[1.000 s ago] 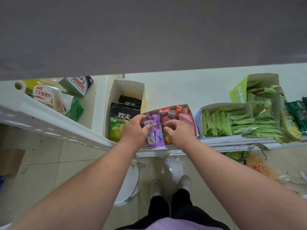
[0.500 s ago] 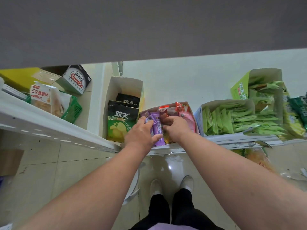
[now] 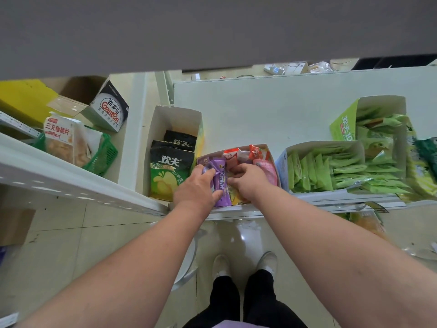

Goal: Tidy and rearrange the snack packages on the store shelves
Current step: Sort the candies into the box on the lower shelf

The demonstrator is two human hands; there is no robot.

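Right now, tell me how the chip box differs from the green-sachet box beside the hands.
The chip box stands tall and narrow with a few black-and-green bags; the green-sachet box lies low and wide, packed with many slim green sachets. Both are open white cartons on the same shelf.

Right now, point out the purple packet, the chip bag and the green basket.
purple packet (image 3: 220, 183), head view, middle of its printed front.
chip bag (image 3: 166, 176), head view, green lower front of the nearest bag.
green basket (image 3: 106, 155), head view, its right side wall.
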